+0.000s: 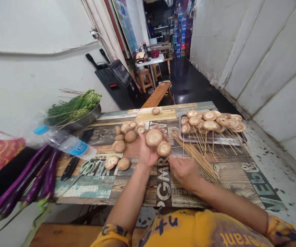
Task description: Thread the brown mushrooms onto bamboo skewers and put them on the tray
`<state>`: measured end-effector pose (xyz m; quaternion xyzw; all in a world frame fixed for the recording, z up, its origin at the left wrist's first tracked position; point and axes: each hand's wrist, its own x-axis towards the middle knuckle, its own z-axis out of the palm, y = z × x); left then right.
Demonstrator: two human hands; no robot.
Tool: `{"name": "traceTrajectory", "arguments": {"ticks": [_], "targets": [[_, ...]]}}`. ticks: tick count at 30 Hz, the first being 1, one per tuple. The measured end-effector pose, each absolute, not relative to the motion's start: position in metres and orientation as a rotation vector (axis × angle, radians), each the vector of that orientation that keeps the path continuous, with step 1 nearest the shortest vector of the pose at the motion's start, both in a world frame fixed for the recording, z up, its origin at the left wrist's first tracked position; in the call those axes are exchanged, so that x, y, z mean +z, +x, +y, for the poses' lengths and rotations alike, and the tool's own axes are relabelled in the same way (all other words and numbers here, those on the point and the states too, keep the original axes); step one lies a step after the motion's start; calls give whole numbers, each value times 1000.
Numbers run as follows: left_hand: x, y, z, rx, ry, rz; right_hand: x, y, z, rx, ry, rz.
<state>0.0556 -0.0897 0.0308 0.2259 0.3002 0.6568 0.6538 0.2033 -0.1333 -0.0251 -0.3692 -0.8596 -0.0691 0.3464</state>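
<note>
My left hand (148, 152) is raised palm-up over the table and cups two brown mushrooms (154, 137), one large and one smaller beside it. Just to the right, my right hand (184, 169) has its fingers pinched together on a thin bamboo skewer whose tip points at the smaller mushroom. A loose pile of bamboo skewers (196, 154) lies on the table right next to that hand. Several loose mushrooms (126, 135) are scattered left of my left hand.
A metal tray (182, 139) at the back right holds several skewered mushrooms (212, 120). On the left lie purple eggplants (34, 178), a water bottle (65, 142), a black-handled knife (72, 164) and a bowl of green chives (73, 106). A wooden bench (158, 94) stands beyond the table.
</note>
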Motion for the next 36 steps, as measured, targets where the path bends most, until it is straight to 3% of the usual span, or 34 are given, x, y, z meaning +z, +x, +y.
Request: {"name": "traceTrajectory", "arguments": {"ticks": [3, 9, 12, 27, 36], "targets": [[29, 54, -89, 1538, 556, 645, -19, 205, -135, 71, -950, -2134], [26, 46, -91, 1588, 644, 521, -1, 210, -132, 939, -896, -1785], [29, 47, -95, 1567, 675, 535, -3, 208, -130, 1136, -909, -1759], [24, 56, -89, 1663, 399, 648, -25, 208, -132, 405, -900, -2062], [21, 64, -92, 1639, 426, 631, -23, 206, -138, 354, -892, -2027]]}}
